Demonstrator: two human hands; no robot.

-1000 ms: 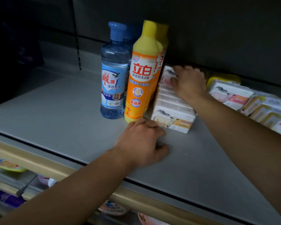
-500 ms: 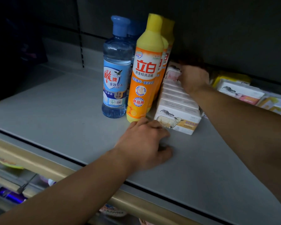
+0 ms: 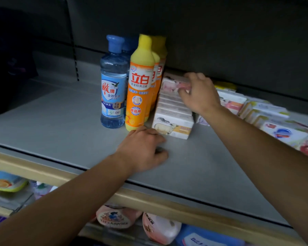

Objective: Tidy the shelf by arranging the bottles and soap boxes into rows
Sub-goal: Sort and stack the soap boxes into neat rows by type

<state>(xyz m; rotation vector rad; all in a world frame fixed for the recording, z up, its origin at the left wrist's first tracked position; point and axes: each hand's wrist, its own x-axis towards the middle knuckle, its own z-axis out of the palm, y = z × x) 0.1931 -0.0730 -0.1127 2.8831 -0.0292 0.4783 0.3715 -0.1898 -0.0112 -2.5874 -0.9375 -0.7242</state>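
Observation:
A blue-capped clear bottle (image 3: 113,89) and a yellow-and-orange bottle (image 3: 140,86) stand upright side by side, each with more of its kind lined up behind. Right of them, a row of white soap boxes (image 3: 172,126) runs from front to back. My left hand (image 3: 142,150) rests on the shelf, fingers curled, touching the front box and the yellow bottle's base. My right hand (image 3: 199,95) grips a pink-printed soap box (image 3: 171,85) at the back end of that row.
The grey shelf board (image 3: 60,121) has a gold front edge (image 3: 167,199). Several loose soap boxes (image 3: 267,114) lie jumbled along the right. A dark back wall stands close behind the bottles. Pouches and packets (image 3: 160,228) sit on the shelf below.
My right hand reached toward the back of the soap row and now has its fingers on the pink box there. My left hand has stayed at the row's front.

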